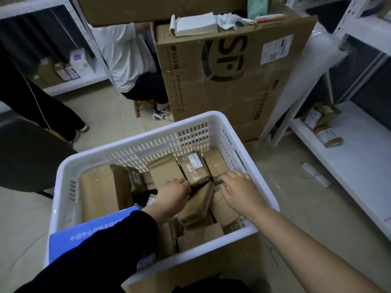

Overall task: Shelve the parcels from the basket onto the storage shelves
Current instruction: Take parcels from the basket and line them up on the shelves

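Storeroom basket (148, 149), arms inside: left hand (173, 193) fingers around a parcel (196, 208), right hand (239, 191) fingers splayed.

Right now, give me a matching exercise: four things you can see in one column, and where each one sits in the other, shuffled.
1. blue box
2. SF carton
3. paper pad
4. brown parcels

A. on top of the SF carton
B. on the low white shelf at right
C. near left corner of the basket
D. standing on the floor beyond the basket

Pairs: 1-C, 2-D, 3-A, 4-B
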